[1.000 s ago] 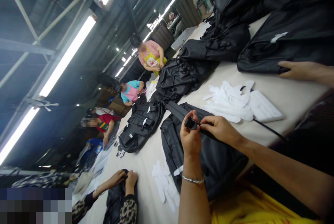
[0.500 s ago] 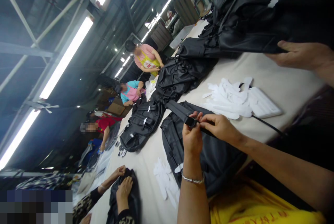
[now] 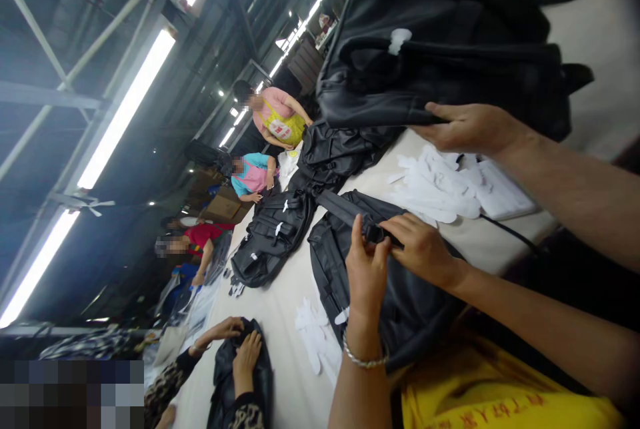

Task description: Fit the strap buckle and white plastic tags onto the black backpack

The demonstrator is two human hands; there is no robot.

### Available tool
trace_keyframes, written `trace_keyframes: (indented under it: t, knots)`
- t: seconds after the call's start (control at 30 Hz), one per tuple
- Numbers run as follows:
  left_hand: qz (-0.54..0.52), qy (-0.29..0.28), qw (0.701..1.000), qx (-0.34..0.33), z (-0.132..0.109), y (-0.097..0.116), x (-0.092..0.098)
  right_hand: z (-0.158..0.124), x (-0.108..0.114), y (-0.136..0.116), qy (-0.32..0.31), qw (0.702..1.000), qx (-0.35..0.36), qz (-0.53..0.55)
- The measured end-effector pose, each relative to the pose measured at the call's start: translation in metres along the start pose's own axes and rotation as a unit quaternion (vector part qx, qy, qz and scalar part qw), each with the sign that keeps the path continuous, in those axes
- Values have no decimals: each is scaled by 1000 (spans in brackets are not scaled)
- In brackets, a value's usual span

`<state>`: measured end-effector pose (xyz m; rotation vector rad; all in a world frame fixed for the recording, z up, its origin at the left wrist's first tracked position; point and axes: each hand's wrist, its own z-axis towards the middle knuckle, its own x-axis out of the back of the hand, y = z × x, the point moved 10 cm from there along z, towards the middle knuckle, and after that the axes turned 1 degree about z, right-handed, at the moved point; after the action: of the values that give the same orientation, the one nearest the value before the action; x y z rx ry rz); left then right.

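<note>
Left hand (image 3: 369, 272) and right hand (image 3: 425, 250) close together, both pinching black strap (image 3: 340, 208) near its end. Black backpack (image 3: 405, 322) flat on worktop (image 3: 287, 322), directly beneath hands; white pieces (image 3: 437, 182) heaped beyond (co-worker's hand (image 3: 465, 128) grips another bag (image 3: 475, 76) there).

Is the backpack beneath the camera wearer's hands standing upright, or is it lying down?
Lying down: the black backpack rests on the table with its broad side facing up.

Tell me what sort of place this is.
Most likely a bag factory or workshop: many similar black bags lie along a long pale table, several people are gathered around it, and bright tube lights run overhead.
</note>
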<state>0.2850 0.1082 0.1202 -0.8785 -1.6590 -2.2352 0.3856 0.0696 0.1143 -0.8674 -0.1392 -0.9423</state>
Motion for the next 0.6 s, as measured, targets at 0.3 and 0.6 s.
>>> trace_keyframes:
  t: [0.3, 0.6]
  knots:
    - [327, -165, 856, -365, -17, 73, -17, -2, 19, -2, -42, 998, 8, 53]
    - [358, -152, 853, -349, -7, 57, -25, -20, 9, 15, -39, 993, -37, 104]
